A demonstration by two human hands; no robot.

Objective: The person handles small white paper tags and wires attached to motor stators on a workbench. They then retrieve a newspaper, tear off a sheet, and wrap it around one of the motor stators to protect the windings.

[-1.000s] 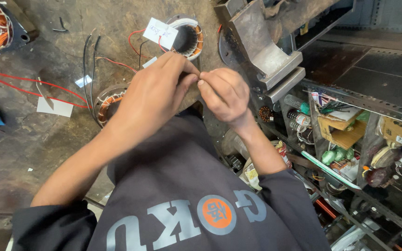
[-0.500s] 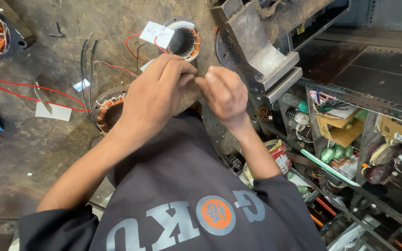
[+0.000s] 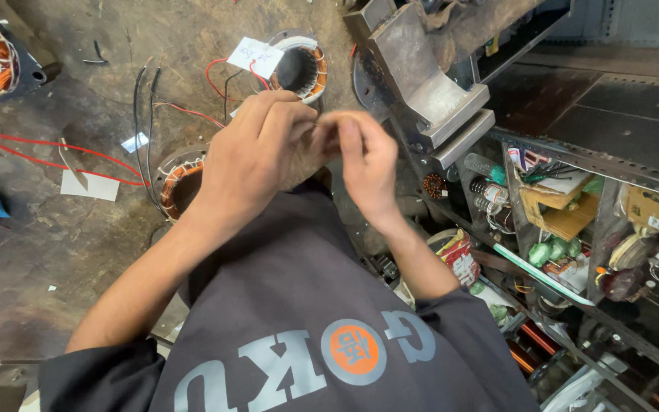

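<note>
Item: my left hand (image 3: 257, 156) and right hand (image 3: 364, 164), frame centre, fingertips pinched together; contents hidden. Risk: grip slipping, piece dropping among stators (image 3: 181, 187).

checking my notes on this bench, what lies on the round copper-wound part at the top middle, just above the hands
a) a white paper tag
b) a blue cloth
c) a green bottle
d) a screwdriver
a: a white paper tag rests against the rim of the round copper-wound part, just above the left hand and right hand, which meet in front of the chest.
</note>
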